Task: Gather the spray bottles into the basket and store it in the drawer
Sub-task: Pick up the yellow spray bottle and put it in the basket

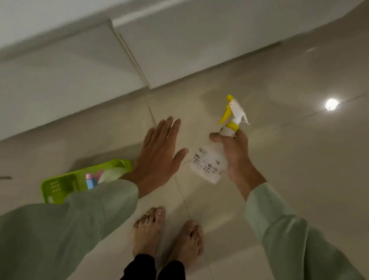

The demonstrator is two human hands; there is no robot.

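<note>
My right hand grips a clear spray bottle by its neck, held upright above the floor; its sprayer head is white with a yellow trigger and collar. My left hand hovers flat and open just left of the bottle, holding nothing. A lime-green basket sits on the floor at lower left, partly hidden by my left sleeve. Inside it I see parts of other bottles, one with a pink and blue top and one pale green-white.
White cabinet fronts with closed drawers run diagonally across the upper left, meeting the glossy beige tile floor. My bare feet stand below my hands. A small dark scrap lies on the floor left of the basket.
</note>
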